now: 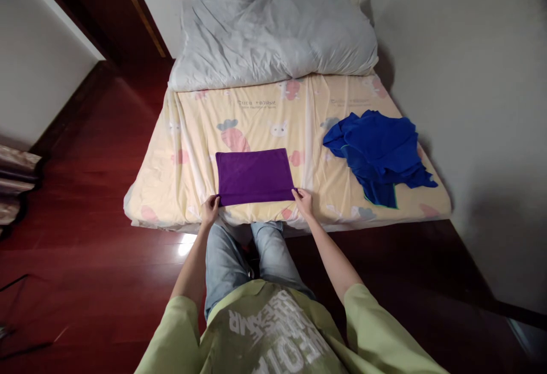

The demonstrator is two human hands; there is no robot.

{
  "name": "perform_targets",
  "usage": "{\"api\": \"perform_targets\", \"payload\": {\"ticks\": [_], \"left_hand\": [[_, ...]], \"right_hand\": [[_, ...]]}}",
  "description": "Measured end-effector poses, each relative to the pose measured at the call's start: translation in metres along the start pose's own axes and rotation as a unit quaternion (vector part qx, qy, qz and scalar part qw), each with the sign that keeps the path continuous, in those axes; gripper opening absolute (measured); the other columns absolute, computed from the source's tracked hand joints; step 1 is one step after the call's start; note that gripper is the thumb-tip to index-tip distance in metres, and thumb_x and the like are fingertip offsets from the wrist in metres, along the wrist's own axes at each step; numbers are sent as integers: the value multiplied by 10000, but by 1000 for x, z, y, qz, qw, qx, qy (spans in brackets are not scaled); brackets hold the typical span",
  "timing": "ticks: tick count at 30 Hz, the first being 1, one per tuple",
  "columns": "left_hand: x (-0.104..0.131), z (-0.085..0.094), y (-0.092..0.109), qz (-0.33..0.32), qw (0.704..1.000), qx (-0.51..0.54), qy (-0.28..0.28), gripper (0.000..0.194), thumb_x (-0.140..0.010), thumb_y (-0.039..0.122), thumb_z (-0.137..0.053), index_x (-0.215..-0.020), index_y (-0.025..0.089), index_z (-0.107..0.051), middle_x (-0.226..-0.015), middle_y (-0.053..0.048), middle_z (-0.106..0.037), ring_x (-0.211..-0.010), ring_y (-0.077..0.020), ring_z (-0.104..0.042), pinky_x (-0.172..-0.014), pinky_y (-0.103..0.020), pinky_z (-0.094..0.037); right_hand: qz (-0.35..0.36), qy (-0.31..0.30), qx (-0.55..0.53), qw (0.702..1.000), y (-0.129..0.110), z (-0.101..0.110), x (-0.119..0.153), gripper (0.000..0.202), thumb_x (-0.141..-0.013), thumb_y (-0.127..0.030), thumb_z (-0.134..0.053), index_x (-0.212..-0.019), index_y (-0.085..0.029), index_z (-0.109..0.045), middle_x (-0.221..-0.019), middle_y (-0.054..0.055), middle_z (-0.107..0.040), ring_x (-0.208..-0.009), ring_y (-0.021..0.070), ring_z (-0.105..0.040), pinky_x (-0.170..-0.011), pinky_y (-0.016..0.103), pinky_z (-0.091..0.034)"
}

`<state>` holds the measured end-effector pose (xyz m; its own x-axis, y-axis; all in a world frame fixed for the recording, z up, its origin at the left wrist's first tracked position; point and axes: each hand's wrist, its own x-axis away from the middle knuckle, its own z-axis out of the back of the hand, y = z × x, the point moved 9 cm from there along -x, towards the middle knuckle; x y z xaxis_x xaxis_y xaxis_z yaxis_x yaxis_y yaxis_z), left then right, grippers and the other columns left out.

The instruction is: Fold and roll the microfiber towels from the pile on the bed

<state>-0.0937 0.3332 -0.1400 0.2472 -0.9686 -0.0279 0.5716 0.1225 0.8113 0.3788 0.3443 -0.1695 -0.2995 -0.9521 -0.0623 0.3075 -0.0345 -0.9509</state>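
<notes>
A purple cloth lies flat as a neat rectangle near the front edge of the bed, its near edge showing a folded strip. My left hand pinches its near left corner between thumb and fingers. At the near right corner, my right hand holds the cloth in the same kind of pinch. To the right of it, a crumpled blue cloth with a thin green edge rests in a loose heap, apart from both hands.
The bed has a yellow sheet with carrot and rabbit prints. A bulky white-grey quilt or pillow lies across its head end. A white wall stands at the right; dark red floor extends on the left. Curtain fabric hangs far left.
</notes>
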Motion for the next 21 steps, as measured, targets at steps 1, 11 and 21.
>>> {"api": "perform_targets", "payload": {"ticks": [1, 11, 21], "left_hand": [[0, 0, 0, 2, 1000, -1, 1, 398, -906, 528, -534, -967, 175, -708, -902, -96, -749, -840, -232, -701, -770, -333, -548], [1, -5, -1, 38, 999, -9, 26, 422, -890, 544, -537, -976, 170, -714, -850, -86, -744, -775, -228, -695, -729, -327, -526], [5, -3, 5, 27, 999, -23, 36, 396, -918, 545, -524, -990, 196, -695, -818, -67, -727, -739, -219, -679, -701, -313, -502]], "right_hand": [[0, 2, 3, 1000, 0, 0, 0, 507, -866, -669, -639, -819, -168, -697, -799, 88, -722, -735, 215, -635, -707, 323, -522], [-5, 15, 22, 1000, 1, -1, -1, 512, -865, -659, -632, -849, -158, -740, -823, 108, -754, -732, 228, -658, -729, 345, -543], [-7, 12, 28, 1000, -4, -1, 1, 529, -879, -669, -598, -840, -160, -735, -824, 107, -748, -745, 229, -659, -751, 349, -541]]}}
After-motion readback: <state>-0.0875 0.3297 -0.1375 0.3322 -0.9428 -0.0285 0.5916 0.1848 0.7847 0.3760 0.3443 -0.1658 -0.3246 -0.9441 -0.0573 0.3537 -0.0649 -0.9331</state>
